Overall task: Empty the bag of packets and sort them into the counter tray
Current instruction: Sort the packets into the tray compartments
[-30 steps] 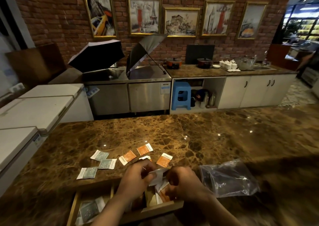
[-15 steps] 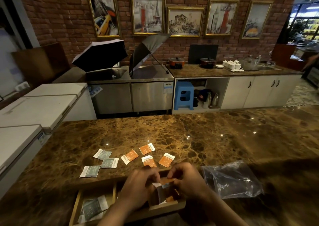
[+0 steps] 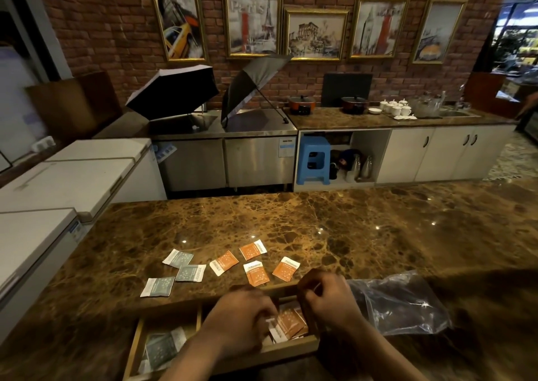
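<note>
A wooden counter tray [image 3: 291, 347] sits at the counter's near edge. Its left compartment holds grey-green packets [image 3: 163, 348]; its right compartment holds a small stack of orange packets [image 3: 291, 322]. My left hand [image 3: 241, 325] reaches into the right compartment with its fingertips closed on the stack's left edge. My right hand [image 3: 329, 302] is curled at that compartment's far right corner; whether it grips anything is hidden. The clear plastic bag [image 3: 401, 305] lies crumpled to the right of the tray.
Beyond the tray, three loose grey-green packets [image 3: 178, 259] lie on the brown marble counter [image 3: 349, 235], with several loose orange packets [image 3: 252, 250] to their right. White chest freezers [image 3: 58, 182] stand to the left.
The packets that both hands held above the tray now lie in the right compartment. Both hands have dropped lower and spread slightly apart.
</note>
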Demonstrator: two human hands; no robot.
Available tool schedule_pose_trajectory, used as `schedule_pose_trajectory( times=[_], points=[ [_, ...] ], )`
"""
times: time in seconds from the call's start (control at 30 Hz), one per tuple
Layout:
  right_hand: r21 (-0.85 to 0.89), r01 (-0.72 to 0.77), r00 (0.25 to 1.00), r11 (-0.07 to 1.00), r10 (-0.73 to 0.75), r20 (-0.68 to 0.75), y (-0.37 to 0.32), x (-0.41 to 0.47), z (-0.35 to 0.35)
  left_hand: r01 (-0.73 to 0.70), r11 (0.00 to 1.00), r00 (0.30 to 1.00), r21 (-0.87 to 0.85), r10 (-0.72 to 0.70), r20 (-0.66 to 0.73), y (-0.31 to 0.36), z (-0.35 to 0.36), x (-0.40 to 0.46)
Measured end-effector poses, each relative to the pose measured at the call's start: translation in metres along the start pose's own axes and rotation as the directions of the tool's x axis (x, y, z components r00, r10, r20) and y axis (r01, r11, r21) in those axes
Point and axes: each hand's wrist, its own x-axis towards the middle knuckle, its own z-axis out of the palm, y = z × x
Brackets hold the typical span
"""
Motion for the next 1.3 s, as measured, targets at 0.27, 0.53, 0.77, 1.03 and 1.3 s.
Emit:
schedule_pose_trajectory(
  times=[0.27,0.53,0.77,1.03,1.3],
  points=[
    [-0.124,0.011,1.0,0.992,-0.011,0.005,0.0,0.032,-0.007,0.362,0.907,0.885,-0.216,-0.407,-0.227,-0.054,-0.03,0.001],
    [-0.279,-0.005,0.996,0.96,0.029,0.084,-0.016,0.079,0.002,0.389,0.914,0.908,-0.118,-0.402,-0.116,-0.069,-0.032,0.049],
    [-0.29,-0.022,0.968,0.957,0.094,0.235,-0.022,0.103,0.022,0.277,0.96,0.96,0.034,-0.278,0.037,-0.059,-0.009,0.092],
    [-0.37,-0.025,0.986,0.929,0.084,0.145,-0.01,0.116,0.034,0.31,0.93,0.951,0.197,-0.305,-0.059,-0.054,0.01,0.106],
    [0.022,-0.11,0.99,0.994,0.112,-0.083,0.001,0.108,0.034,0.317,0.935,0.9,-0.158,-0.35,-0.261,-0.052,0.003,0.092]
  ],
)
